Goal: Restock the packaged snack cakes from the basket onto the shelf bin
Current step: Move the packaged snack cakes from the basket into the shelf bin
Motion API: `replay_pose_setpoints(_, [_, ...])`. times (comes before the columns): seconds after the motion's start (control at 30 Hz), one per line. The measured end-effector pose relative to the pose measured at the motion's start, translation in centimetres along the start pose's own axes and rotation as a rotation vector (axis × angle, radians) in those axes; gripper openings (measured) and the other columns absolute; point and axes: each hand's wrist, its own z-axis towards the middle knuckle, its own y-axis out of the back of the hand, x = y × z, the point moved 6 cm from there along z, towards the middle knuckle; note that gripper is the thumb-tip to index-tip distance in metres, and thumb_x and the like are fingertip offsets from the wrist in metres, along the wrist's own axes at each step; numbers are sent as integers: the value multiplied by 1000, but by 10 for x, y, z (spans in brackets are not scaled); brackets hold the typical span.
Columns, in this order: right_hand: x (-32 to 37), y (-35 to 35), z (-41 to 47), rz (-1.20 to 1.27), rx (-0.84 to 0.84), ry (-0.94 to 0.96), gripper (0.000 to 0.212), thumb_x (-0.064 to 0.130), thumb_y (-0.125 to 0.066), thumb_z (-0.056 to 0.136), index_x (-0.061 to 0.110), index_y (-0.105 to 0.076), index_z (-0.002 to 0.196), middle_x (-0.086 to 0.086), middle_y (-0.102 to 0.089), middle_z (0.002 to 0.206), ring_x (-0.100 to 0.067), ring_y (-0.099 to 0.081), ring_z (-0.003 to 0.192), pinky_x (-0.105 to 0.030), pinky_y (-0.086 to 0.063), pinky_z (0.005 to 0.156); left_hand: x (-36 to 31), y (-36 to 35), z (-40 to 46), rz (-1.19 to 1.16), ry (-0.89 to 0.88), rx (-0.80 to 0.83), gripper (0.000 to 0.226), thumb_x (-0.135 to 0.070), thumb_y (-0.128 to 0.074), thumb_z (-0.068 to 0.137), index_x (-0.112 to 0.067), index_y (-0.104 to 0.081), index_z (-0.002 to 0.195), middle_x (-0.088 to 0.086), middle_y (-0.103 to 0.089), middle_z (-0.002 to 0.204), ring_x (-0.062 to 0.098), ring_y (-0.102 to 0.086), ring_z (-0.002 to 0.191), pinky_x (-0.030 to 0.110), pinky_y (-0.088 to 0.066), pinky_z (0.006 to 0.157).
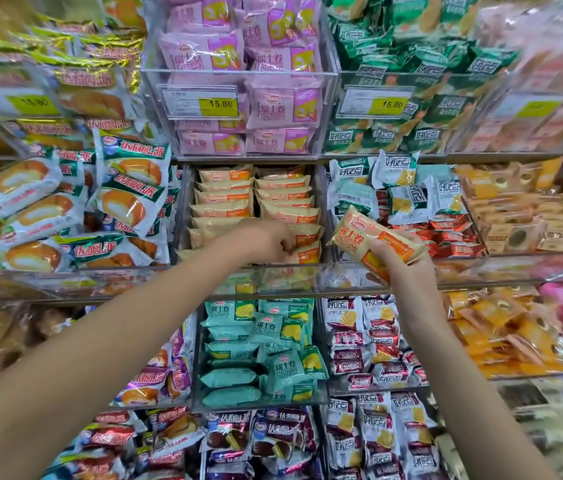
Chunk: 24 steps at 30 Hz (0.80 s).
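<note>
While both bare forearms reach up from 6 o'clock, the right hand [399,263] grips an orange Swiss roll pack [375,239], held tilted just in front of the shelf edge, at 3 o'clock from the bin. At 9 o'clock from that pack, the left hand [266,242] has its fingers curled down among the orange Swiss roll packs [224,199] in the clear shelf bin [183,202], touching the front ones. Beyond, toward 12 o'clock, pink Swiss roll packs [273,103] fill an upper bin behind a yellow price tag [219,105].
</note>
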Motion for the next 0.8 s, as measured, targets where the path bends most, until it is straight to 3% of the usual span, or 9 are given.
replay_pose_setpoints(0.1, [12,-3,-1,-52,77,77,31,29,-71,81,40,-51,102,13,-63,97,7,-65,77,-16,-52,64,7,24,-17,-288,33,-249,26,-30,-50,93,-27,-63,116,-12,-65,107,8,-61,88,26,-49,64])
replay_pose_setpoints(0.2, [25,-19,-2,-178,222,162,38,30,-73,79,38,-45,104,9,-61,100,10,-61,79,-7,-48,62,9,54,-42,-686,-3,-558,28,-39,-46,94,-30,-58,117,-18,-58,109,1,-57,95,18,-44,72])
replay_pose_setpoints(0.27, [28,-36,-2,-227,337,160,37,31,-74,77,34,-47,102,6,-61,98,7,-62,77,-7,-48,63,1,61,-53,-816,-122,-466,35,-50,-45,91,-40,-50,124,-30,-50,117,-13,-50,100,8,-37,74])
replay_pose_setpoints(0.33, [26,-53,0,-253,426,152,35,32,-74,78,31,-49,103,6,-62,93,4,-62,75,-11,-50,64,-7,56,-59,-669,-205,-308,45,-56,-47,88,-46,-41,132,-28,-41,134,-13,-43,108,4,-33,79])
replay_pose_setpoints(0.4, [22,-67,4,-253,455,150,34,32,-74,80,30,-50,105,8,-62,90,3,-62,74,-13,-51,64,-7,47,-60,-486,-258,-282,47,-47,-53,90,-38,-42,135,-15,-39,141,-1,-40,118,14,-38,91])
replay_pose_setpoints(0.47, [18,-77,8,-237,451,139,33,32,-74,80,30,-53,105,11,-64,87,2,-63,75,-13,-50,64,-1,42,-62,-470,-251,-334,46,-41,-55,90,-32,-45,134,-16,-41,137,1,-33,126,24,-31,105])
replay_pose_setpoints(0.63, [3,-89,18,-207,413,67,34,47,-73,76,33,-56,102,12,-66,93,-1,-65,83,-16,-52,66,24,31,-58,-510,-149,-404,47,-39,-62,85,-40,-45,130,-23,-45,119,3,-33,113,31,-33,97])
replay_pose_setpoints(0.73, [-5,-91,24,-137,400,-9,38,51,-69,77,29,-56,106,3,-67,104,-11,-67,96,-33,-57,84,35,30,-49,-538,-94,-450,43,-37,-64,85,-39,-49,124,-15,-55,110,9,-40,106,33,-41,90])
replay_pose_setpoints(0.8, [-7,-90,27,-119,382,-42,34,46,-69,79,27,-56,105,1,-66,107,-14,-67,98,-38,-56,87,44,32,-43,-640,-35,-495,35,-36,-63,85,-45,-48,115,-11,-53,106,9,-46,100,28,-43,83])
